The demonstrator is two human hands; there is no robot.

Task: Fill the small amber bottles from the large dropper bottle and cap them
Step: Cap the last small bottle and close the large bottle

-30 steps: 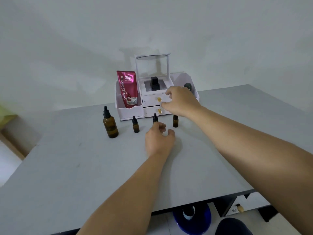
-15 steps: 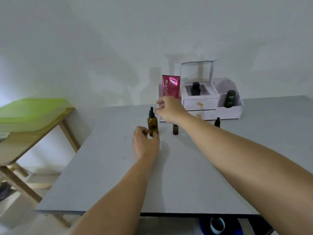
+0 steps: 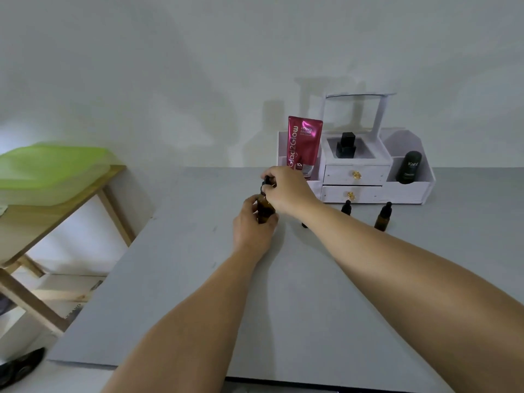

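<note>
The large amber dropper bottle stands on the grey table. My left hand grips its body from the near side. My right hand comes from above and curls its fingers round the black dropper cap. To the right stand small amber bottles with black dropper caps: one in full view, one half behind my right forearm, and a third almost hidden under that forearm.
A white cosmetic organiser with two drawers stands at the table's back, holding a pink tube, a black bottle and a dark container. A wooden side table with a green lid is at left.
Both hands moved from the small bottles to the large bottle. My left hand took hold of its body and my right hand closed over its cap. The view swung left.
</note>
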